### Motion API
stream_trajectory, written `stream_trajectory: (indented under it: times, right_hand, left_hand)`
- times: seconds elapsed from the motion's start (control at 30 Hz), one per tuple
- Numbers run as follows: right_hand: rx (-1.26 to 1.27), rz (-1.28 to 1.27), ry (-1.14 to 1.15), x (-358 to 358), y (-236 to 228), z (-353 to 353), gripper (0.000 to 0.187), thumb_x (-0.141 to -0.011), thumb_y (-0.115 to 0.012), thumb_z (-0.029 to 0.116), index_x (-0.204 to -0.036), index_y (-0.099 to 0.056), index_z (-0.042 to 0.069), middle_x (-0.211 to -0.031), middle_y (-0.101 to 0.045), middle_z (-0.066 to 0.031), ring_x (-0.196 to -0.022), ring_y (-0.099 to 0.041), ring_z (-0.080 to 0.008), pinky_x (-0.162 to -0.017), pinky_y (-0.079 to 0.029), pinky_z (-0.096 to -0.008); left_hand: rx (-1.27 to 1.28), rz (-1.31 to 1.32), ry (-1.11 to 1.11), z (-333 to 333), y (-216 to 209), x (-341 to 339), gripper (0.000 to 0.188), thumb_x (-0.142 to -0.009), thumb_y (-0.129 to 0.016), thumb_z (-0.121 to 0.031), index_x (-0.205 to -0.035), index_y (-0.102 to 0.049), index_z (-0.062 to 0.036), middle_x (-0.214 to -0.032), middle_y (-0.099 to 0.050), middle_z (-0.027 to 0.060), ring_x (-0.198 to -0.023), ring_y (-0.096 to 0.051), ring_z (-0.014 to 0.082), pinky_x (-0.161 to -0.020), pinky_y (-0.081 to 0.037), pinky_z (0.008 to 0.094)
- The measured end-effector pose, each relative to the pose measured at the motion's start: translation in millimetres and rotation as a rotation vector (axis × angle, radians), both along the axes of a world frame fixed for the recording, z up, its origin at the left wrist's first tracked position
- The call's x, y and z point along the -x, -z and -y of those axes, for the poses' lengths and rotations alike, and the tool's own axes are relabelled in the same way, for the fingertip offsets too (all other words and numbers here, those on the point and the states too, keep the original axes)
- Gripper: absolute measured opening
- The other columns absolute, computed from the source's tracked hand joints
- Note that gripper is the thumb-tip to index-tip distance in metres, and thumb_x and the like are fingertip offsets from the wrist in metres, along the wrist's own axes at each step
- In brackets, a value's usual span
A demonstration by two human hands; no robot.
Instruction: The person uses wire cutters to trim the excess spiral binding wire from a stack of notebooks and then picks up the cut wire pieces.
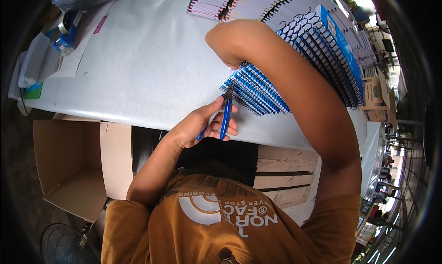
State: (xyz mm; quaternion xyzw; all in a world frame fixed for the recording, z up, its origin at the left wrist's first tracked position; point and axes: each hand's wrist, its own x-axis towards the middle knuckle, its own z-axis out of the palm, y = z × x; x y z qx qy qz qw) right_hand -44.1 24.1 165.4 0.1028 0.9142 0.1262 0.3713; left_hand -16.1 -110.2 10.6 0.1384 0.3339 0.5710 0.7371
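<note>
"Blue handles of a pair of pliers (226, 121) are seen in the left hand (195, 126); how is that grip to be described?"

"As clamped: thumb and fingers are closed about the handles, though whether the nose of the tool is parted or together cannot be told at this size."

"And where is the stack of coil-bound books (263, 92) found from that grip?"

"Ahead of it and to the right, on the pale table (152, 56). Its rows of coils are slanted from far left to near right, while the pliers are pointed almost straight away from the body, so the rows are met at an angle, at the stack's left corner. Whether the coils are touched by the nose cannot be made out."

"By which hand is the stack more closely reached?"

"By the right hand (225, 49), it is judged. It is bent down over the far-left edge; its fingertips are mostly hidden, so whether anything is gripped there cannot be told. Part of the stack is covered by the right forearm (304, 79), beyond which a taller pile of dark-coiled books (324, 56) is seen."
</note>
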Motion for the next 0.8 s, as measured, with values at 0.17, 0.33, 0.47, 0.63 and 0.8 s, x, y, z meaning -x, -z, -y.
stream_trajectory:
  times: [0.17,0.33,0.47,0.63,0.8]
  right_hand:
    - [-0.053,0.018,0.032,3,4,5,0.019,-0.064,-0.07,-0.001,-0.083,-0.069,-0.001,-0.083,-0.066,-0.0175,-0.076,-0.066,-0.0289,-0.06,-0.051,-0.0398]
    - [-0.021,-0.001,-0.004,0,0,1,0.022,-0.064,-0.071,0.0,-0.085,-0.069,-0.002,-0.086,-0.066,-0.0186,-0.078,-0.065,-0.0297,-0.062,-0.051,-0.0396]
    - [-0.015,-0.001,-0.021,0,3,-2,0.023,-0.064,-0.071,0.0,-0.087,-0.068,-0.002,-0.088,-0.066,-0.019,-0.079,-0.065,-0.0302,-0.062,-0.051,-0.0399]
    - [-0.033,0.009,-0.001,0,1,0,0.024,-0.064,-0.072,0.001,-0.088,-0.068,-0.002,-0.088,-0.066,-0.019,-0.079,-0.065,-0.0307,-0.062,-0.051,-0.0405]
    - [-0.038,0.02,-0.022,1,4,-1,0.024,-0.064,-0.072,0.001,-0.088,-0.068,-0.002,-0.087,-0.066,-0.0191,-0.078,-0.065,-0.0305,-0.061,-0.051,-0.0407]
  left_hand:
    - [0.016,-0.15,0.01,-2,0,1,0.053,-0.096,-0.026,-0.048,-0.115,-0.049,-0.0048,-0.091,-0.059,0.0107,-0.086,-0.061,0.0222,-0.075,-0.05,0.0342]
    - [0.039,-0.173,0.026,-4,-3,3,0.053,-0.096,-0.025,-0.049,-0.114,-0.049,-0.0058,-0.089,-0.058,0.0097,-0.085,-0.061,0.0204,-0.073,-0.05,0.0325]
    - [0.006,-0.223,0.034,-4,-3,4,0.053,-0.095,-0.026,-0.049,-0.115,-0.049,-0.0058,-0.089,-0.058,0.0096,-0.083,-0.061,0.0209,-0.072,-0.051,0.0329]
    - [0.015,-0.091,0.021,-1,-6,6,0.054,-0.095,-0.027,-0.05,-0.115,-0.05,-0.0056,-0.088,-0.058,0.0096,-0.081,-0.062,0.0212,-0.071,-0.051,0.0327]
    - [0.044,-0.228,0.01,-4,-6,9,0.052,-0.095,-0.029,-0.05,-0.112,-0.051,-0.0064,-0.083,-0.058,0.0076,-0.077,-0.061,0.0177,-0.066,-0.049,0.0297]
